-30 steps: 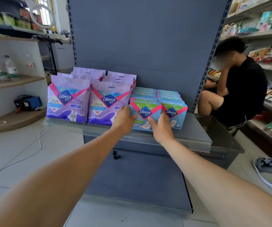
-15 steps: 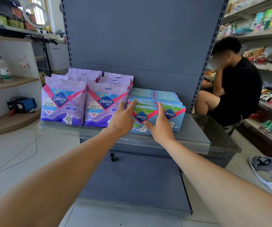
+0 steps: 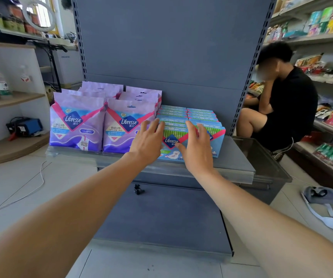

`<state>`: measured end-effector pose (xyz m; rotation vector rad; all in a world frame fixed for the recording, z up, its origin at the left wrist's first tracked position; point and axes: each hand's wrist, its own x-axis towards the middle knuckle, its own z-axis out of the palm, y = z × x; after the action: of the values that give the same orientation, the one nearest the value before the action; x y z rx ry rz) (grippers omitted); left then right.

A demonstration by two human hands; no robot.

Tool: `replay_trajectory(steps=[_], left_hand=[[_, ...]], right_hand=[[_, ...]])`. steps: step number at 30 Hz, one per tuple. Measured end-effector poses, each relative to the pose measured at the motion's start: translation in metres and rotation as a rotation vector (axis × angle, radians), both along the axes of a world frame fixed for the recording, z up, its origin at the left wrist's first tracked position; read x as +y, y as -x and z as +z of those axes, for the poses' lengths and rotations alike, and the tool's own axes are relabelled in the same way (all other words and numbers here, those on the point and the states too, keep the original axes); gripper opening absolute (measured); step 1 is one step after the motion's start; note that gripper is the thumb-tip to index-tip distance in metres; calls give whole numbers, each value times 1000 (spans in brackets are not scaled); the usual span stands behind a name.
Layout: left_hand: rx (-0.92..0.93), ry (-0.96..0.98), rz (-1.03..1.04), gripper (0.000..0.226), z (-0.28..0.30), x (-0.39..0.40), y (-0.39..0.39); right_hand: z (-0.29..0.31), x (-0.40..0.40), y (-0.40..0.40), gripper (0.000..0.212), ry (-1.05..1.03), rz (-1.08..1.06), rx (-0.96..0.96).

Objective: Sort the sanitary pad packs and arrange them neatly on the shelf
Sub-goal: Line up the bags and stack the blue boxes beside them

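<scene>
Both hands (image 3: 145,145) (image 3: 198,149) have let go of blue packs (image 3: 181,135), fingers spread.

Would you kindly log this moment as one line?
left hand: open | right hand: open | blue packs: rowed | purple packs: upright on shelf

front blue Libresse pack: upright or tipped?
Upright. The front blue Libresse pack stands on the shelf, face forward, flush with the row behind.

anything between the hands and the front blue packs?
Nothing visible. The left hand and right hand, fingers spread, are right in front of the front blue packs on the shelf; contact unclear.
</scene>
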<state>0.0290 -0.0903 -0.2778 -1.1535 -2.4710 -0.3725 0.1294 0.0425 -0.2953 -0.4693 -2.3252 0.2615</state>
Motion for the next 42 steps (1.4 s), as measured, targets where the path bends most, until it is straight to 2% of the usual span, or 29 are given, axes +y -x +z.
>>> replay_trajectory(steps=[3,6,9,14,19,28,33,42], left_hand=[[92,-58,-1,85,-8,-7,-16],[209,-138,-71,69,-26,-16,-35],[226,-74,-96,65,-43,-23,-47],[114,-14,-60,79,-43,-20,-49],[59,67,-69,78,-43,-21,-45],[11,113,-73,79,-66,-27,-50],[-28,132,-81,82,-76,-32,-55],[-16,108,-69,78,-45,-38,-67]], right_hand=[[-5,-11,-4,61,-340,-84,29],[-11,-18,-12,41,-495,-107,128],[-13,-23,-18,33,-563,-145,69],[-18,-31,-22,66,-443,-147,-160],[-28,-38,-24,82,-352,-127,-267],[-48,-45,-28,80,-303,-104,-319],[-55,-51,-36,86,-265,-60,-354],[-32,-60,-43,83,-247,-66,-317]])
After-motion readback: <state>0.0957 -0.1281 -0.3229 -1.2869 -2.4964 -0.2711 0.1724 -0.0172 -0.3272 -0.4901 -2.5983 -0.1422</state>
